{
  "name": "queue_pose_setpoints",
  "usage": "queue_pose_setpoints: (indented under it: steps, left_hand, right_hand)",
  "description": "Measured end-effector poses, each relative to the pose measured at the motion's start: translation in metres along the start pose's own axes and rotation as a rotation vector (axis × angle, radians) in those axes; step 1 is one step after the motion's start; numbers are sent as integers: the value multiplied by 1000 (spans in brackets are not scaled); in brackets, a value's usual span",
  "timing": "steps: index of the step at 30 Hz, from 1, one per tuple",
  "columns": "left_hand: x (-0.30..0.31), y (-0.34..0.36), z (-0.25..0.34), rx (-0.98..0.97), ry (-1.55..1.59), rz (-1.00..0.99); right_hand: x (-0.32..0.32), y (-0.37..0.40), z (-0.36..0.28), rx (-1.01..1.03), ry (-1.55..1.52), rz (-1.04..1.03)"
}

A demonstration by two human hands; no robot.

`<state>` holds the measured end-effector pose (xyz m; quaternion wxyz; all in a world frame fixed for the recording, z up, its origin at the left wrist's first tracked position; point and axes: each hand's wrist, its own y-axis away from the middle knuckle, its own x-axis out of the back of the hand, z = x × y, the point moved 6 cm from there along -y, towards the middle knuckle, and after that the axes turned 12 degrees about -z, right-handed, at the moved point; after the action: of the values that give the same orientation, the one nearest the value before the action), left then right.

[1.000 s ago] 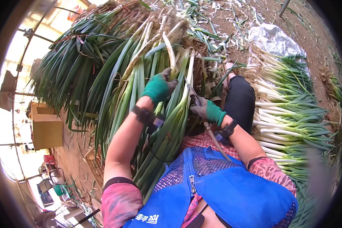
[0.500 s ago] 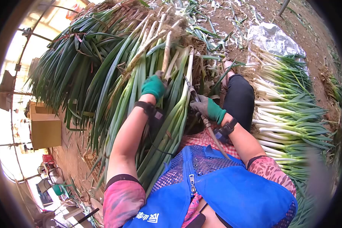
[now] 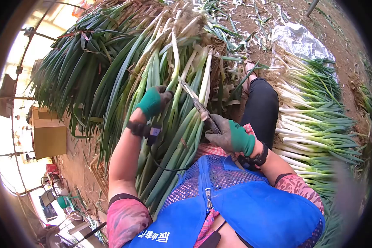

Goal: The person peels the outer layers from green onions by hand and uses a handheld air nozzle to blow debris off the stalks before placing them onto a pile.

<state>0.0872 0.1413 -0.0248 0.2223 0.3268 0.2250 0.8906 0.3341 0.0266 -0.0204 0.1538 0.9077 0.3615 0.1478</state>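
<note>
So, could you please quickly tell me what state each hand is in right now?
Left hand: fingers curled at a green onion stalk; whether the grip is closed on it cannot be told.
Right hand: closed, holding a nozzled tool.

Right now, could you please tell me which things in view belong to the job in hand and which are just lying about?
Apparently in use:
tool, in the right hand
leek pile, by the left hand
leek row

Seemingly lying about:
box
crate
scraps on the ground
</note>
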Motion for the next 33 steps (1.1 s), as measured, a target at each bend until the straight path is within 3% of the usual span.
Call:
queue_pose_setpoints:
  steps: [4, 9, 13, 15, 20, 21, 26, 29, 32, 33]
  left_hand:
    - [-38, -41, -14, -42, 119, 29]
    - [-54, -24, -13, -84, 33, 232]
    - [-48, -2, -25, -82, 294, 221]
    - [-38, 8, -28, -208, 397, 249]
    - [-42, 12, -46, -170, 732, 240]
    - [-42, 8, -52, -173, 709, 239]
    - [-40, 2, -60, -205, 516, 327]
    - [-42, 7, -52, -180, 621, 366]
    - [-48, 7, -57, -228, 660, 283]
    - [-44, 5, -62, -306, 354, 289]
  right_hand:
    - [5, 3, 0, 10, 3, 67]
    - [17, -16, 14, -31, 84, 86]
    - [30, -53, 11, -22, 245, 165]
    - [29, -53, 6, -4, 232, 153]
    - [0, -18, -22, 150, 182, 2]
    - [-7, -11, -26, 295, 102, -6]
    - [-14, 7, -25, 140, 168, 1]
    - [-15, -10, -8, 84, 261, 25]
    - [2, -45, -10, 49, 330, 92]
    - [11, -62, -10, 43, 341, 114]
